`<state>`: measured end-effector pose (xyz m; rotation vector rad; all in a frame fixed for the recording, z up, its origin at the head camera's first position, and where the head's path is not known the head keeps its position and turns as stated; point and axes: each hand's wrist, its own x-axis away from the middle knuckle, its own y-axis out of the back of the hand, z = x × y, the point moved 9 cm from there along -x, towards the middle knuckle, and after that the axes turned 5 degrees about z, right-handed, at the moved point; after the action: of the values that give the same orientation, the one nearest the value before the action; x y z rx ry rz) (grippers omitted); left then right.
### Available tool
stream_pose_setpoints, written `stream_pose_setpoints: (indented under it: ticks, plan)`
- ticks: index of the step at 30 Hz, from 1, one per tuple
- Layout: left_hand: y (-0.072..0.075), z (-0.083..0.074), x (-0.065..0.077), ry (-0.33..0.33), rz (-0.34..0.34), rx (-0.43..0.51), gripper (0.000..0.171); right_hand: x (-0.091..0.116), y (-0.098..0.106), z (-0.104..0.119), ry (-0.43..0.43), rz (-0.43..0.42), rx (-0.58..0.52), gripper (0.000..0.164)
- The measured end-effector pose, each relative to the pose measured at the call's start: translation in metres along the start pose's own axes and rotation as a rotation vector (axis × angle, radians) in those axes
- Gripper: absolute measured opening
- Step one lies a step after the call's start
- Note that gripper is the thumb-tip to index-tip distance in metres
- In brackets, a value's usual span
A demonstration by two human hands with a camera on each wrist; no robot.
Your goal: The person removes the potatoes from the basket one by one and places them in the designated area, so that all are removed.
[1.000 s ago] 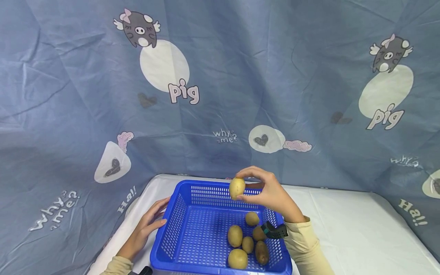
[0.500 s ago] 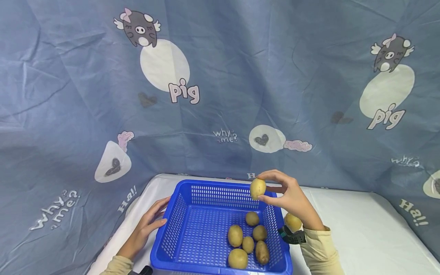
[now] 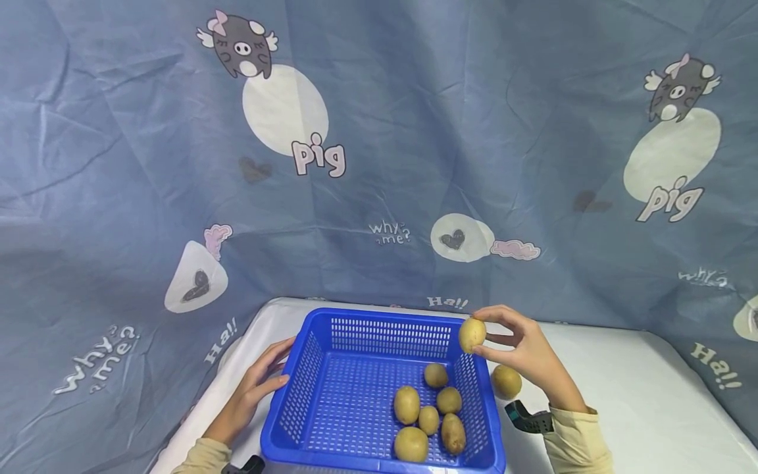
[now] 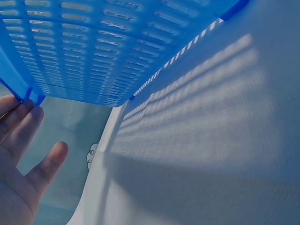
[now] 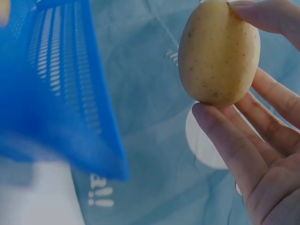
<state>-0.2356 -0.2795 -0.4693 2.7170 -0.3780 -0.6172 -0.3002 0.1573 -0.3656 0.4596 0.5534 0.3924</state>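
Observation:
A potato (image 3: 472, 336) is pinched between the thumb and fingers of my right hand (image 3: 524, 345), above the far right corner of the blue plastic basket (image 3: 355, 464). The right wrist view shows this potato (image 5: 218, 54) whole, yellowish with small brown specks. My left hand (image 3: 256, 388) rests against the basket's left side; in the left wrist view its fingertips (image 4: 30, 110) touch the rim, thumb apart. Several potatoes (image 3: 411, 444) lie inside the basket toward its right side. Another potato (image 3: 506, 382) sits on the white table just outside the right wall, beneath my right forearm.
The white-covered table (image 3: 639, 395) stretches to the right of the basket. Behind it hangs a blue curtain (image 3: 379, 164) printed with pigs and lettering. Black bands are on both wrists, the right one (image 3: 530, 419) beside the loose potato.
My right hand has carried the potato rightward and slightly down, from over the basket's far side to its right corner. The potato outside has come into view. My left hand stays put.

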Motion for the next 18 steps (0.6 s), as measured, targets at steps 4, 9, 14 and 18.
stream_pose_setpoints:
  ticks: [4, 9, 14, 18]
  plan:
    - [0.000, -0.003, -0.001, -0.011, -0.009, -0.001, 0.059, 0.011, 0.006, -0.010, -0.028, -0.011, 0.035, 0.048]
    - [0.001, -0.003, -0.002, -0.016, -0.013, 0.003, 0.060, 0.025, 0.015, -0.024, -0.054, -0.030, 0.071, 0.048]
    - [0.002, -0.003, -0.002, -0.028, -0.018, 0.003, 0.060, 0.038, 0.023, -0.039, -0.087, -0.039, 0.078, 0.048]
    - [0.001, -0.003, -0.002, -0.037, -0.016, 0.011, 0.060, 0.047, 0.030, -0.053, -0.120, -0.041, 0.088, 0.048]
